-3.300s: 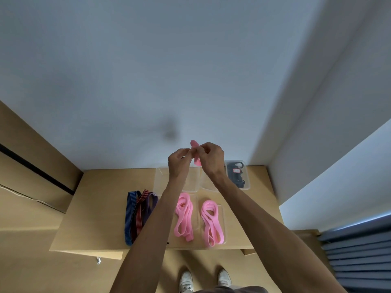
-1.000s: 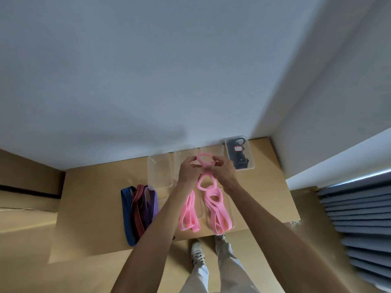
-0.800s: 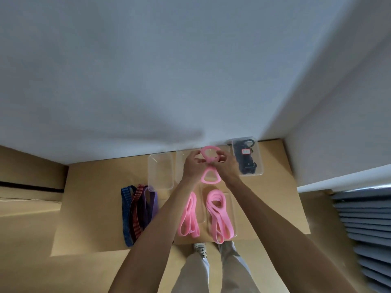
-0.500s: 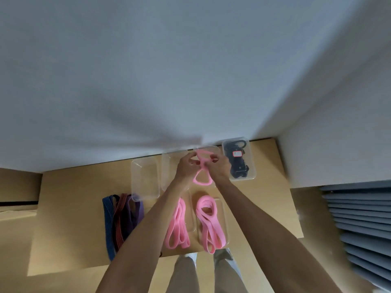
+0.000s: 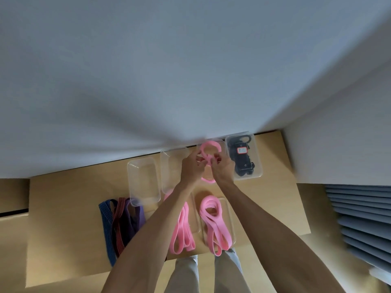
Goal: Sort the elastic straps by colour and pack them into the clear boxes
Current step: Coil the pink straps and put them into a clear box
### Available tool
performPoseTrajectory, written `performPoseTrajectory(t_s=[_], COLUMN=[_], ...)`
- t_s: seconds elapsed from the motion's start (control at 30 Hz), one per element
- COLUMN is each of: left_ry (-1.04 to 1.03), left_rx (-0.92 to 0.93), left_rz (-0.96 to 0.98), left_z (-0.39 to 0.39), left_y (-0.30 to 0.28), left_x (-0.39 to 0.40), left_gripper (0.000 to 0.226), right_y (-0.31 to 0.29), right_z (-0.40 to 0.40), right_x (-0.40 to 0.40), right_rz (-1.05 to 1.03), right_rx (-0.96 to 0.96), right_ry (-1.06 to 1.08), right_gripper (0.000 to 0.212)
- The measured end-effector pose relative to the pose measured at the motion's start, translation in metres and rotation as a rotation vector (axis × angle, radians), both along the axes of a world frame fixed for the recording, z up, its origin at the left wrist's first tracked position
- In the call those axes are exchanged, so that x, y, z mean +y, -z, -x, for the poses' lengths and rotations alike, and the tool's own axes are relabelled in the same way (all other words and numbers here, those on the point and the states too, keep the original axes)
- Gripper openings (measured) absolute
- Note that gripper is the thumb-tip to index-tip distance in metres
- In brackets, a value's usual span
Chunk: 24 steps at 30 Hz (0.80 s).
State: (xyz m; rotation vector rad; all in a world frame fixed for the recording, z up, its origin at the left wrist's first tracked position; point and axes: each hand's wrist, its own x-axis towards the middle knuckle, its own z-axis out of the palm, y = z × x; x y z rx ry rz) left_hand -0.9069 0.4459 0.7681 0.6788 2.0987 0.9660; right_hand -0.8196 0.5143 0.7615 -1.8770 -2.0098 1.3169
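One pink strap (image 5: 208, 154), coiled in loops, held over the clear box (image 5: 220, 144) beside the box of black straps (image 5: 243, 159). Left hand (image 5: 191, 168) and right hand (image 5: 222, 169) both pinch it. Risk: elastic coil likely springs open on release, spilling over the rim.

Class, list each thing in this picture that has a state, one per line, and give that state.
Left hand: pinches the held pink strap.
Right hand: pinches the same strap.
Held pink strap: coiled into loops, lifted.
Far right box: holds black straps.
Far left box: looks empty.
Near right box: pink strap spills over its near edge.
Dark straps: loose on table, unsorted.
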Motion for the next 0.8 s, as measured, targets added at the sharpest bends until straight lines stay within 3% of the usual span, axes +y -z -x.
performPoseTrajectory(t_s=[0.13,0.23,0.33,0.5,0.63,0.8], left_ry=[0.062,0.214,0.264,0.322,0.404,0.435], left_rx=[0.069,0.269,0.369,0.426,0.496,0.534], left_rz=[0.040,0.051,0.055,0.112,0.129,0.168], left_z=[0.002,-0.002,-0.004,-0.004,-0.007,-0.007], left_y=[-0.001,0.000,-0.001,-0.004,-0.005,0.000], left_x=[0.003,0.000,-0.004,-0.008,-0.007,-0.011], left_gripper=[0.016,0.019,0.025,0.025,0.027,0.029], right_y=[-0.008,-0.009,-0.009,-0.003,-0.003,0.000], right_z=[-0.002,-0.008,-0.013,-0.022,-0.027,-0.031], right_x=[-0.002,-0.010,-0.017,-0.013,-0.013,-0.010], right_rz=[-0.087,-0.220,-0.339,-0.294,-0.435,-0.482], right_rx=[-0.008,-0.101,-0.115,-0.160,-0.300,-0.341], right_ry=[-0.104,-0.325,-0.345,-0.408,-0.480,-0.573], right_gripper=[0.031,0.059,0.072,0.070,0.042,0.037])
